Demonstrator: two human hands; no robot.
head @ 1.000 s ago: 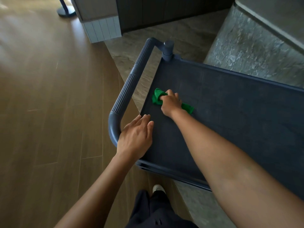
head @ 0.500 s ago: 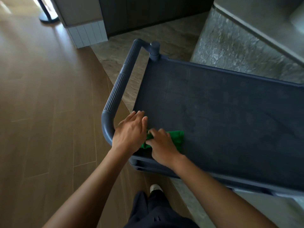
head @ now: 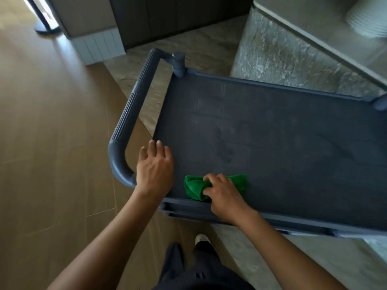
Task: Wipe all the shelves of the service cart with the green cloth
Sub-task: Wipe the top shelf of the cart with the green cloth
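Observation:
The dark blue-grey service cart fills the middle and right of the head view; its top shelf (head: 272,132) is flat and bare, with faint wipe marks. The bunched green cloth (head: 193,187) lies on this shelf against the near rim. My right hand (head: 225,195) presses down on the cloth, fingers curled into it. My left hand (head: 155,168) rests flat on the shelf's near-left corner, fingers spread, beside the ribbed push handle (head: 129,114). Lower shelves are hidden under the top one.
A grey stone counter (head: 293,55) stands right behind the cart, with a pale ribbed object on top at the far right. Wooden floor (head: 52,143) spreads to the left. White-panelled and dark cabinets stand at the back. My dark trousers and one shoe show below.
My right hand pulled the cloth from the shelf's left side back to the near rim, then slid it rightwards along that rim. The left hand stayed on the corner.

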